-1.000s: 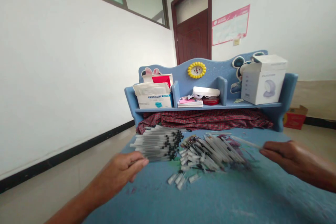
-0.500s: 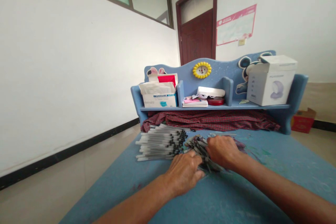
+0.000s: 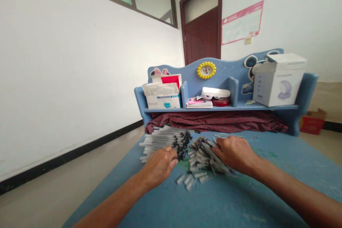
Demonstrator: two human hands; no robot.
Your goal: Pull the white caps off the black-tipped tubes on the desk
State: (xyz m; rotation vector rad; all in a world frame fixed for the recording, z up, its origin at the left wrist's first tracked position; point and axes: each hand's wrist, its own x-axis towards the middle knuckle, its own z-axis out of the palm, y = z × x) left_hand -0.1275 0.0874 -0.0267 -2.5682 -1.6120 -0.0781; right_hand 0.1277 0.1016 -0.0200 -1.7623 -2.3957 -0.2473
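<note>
A stack of pens, with frosted barrels and black ends pointing right, lies on the blue table. My left hand is closed at the stack's near edge, its fingers curled; what they hold, if anything, is hidden. To the right spreads a heap of translucent pen caps, several of them loose at the near side. My right hand reaches into the right side of this heap with bent fingers pressed together. Its fingertips are partly covered, and the thing in them cannot be made out.
Behind the pens runs folded checked cloth below a blue shelf. On it stand a mask box, papers, a red round tin and a white carton. A flower-shaped clock hangs on the shelf's back.
My left hand has moved left from the cap heap to the pen stack, uncovering loose caps. My right hand stays at the heap, shifted slightly right. The view has shifted a little.
</note>
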